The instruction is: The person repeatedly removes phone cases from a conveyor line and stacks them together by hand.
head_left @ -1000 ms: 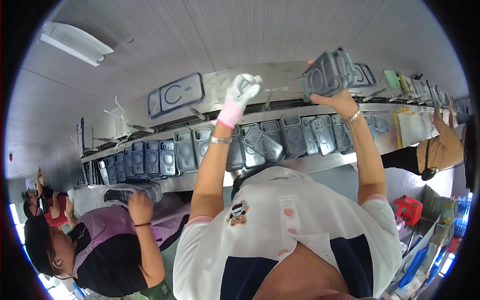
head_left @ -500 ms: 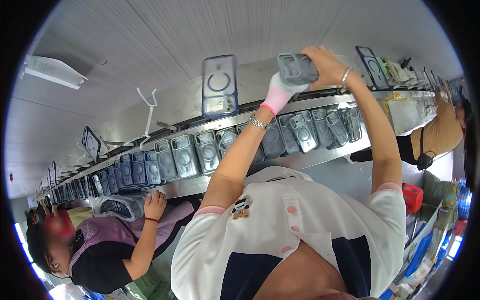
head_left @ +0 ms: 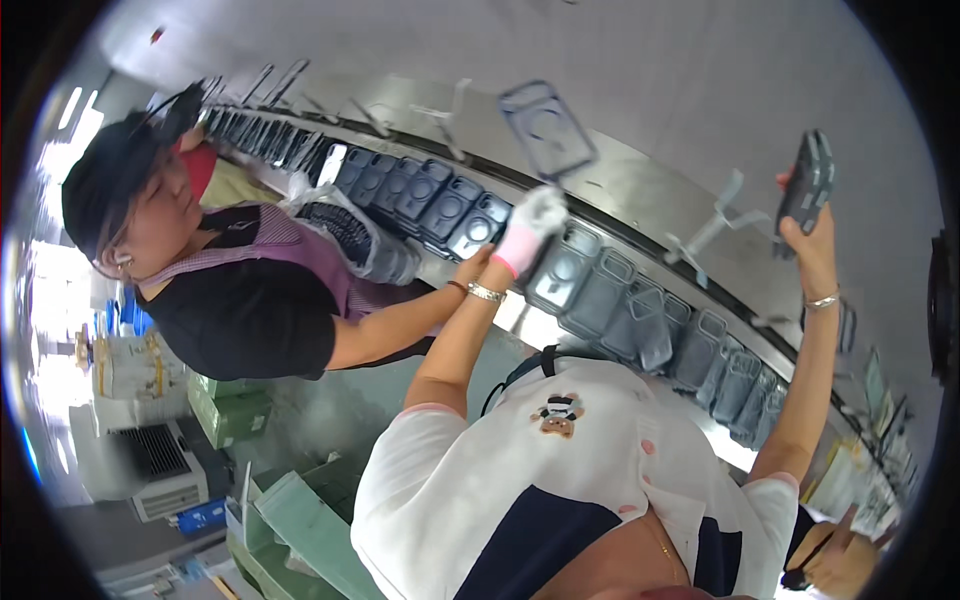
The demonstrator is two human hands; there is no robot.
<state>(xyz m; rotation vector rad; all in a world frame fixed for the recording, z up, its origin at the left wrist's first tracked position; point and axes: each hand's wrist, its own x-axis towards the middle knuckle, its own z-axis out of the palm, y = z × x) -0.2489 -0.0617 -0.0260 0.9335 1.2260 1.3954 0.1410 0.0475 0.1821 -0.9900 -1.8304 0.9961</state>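
My right hand [head_left: 812, 240], bare with a bracelet at the wrist, is raised on the right, closed round a small stack of dark phone cases [head_left: 812, 175] seen edge-on. My left hand [head_left: 532, 228] wears a white glove with a pink cuff and reaches over the row of cases. Its fingers are blurred, so their hold is unclear. Right beside it lies a clear grey phone case [head_left: 566, 268]. Above the glove, a dark-framed transparent phone case [head_left: 547, 130] stands up on the line. A co-worker's hand [head_left: 476, 266] is close to my left wrist.
More clear cases [head_left: 698, 348] line the metal ledge to the right, and blue-framed cases [head_left: 425, 190] to the left. A white hook-like holder [head_left: 722, 228] sticks up before my right hand. The co-worker [head_left: 240, 290] stands at left, near a plastic bag [head_left: 365, 235] of cases. Green boxes [head_left: 228, 410] sit behind.
The view has swung left. My hands, together at the stack before, are now far apart: the right carries the cases out to the right, the left has come down to the row.
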